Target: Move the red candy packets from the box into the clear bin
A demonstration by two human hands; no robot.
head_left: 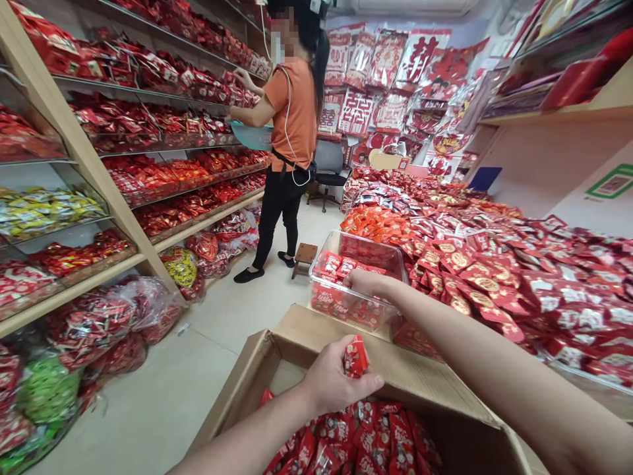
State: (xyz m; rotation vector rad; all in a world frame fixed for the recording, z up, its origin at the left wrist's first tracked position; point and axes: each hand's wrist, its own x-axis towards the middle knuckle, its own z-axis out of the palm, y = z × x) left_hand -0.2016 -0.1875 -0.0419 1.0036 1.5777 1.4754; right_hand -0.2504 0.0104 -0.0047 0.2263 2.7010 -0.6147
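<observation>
My left hand [332, 375] is closed around a small red candy packet [356, 356], held above an open cardboard box [237, 389]. Inside the box lies a heap of red printed packets [366, 439]. My right hand [363, 281] reaches over the rim of a clear plastic bin [359, 318], with its fingers curled down among red packets [332, 267] laid in it. Those fingertips are hidden, so what they grip cannot be made out.
A large pile of red packets [475, 264] covers the right side. Stocked shelves [168, 125] line the left, with filled plastic bags [99, 316] below. A person in an orange top [297, 112] stands there holding a teal basket [252, 135]. A wooden stool [305, 254] is nearby.
</observation>
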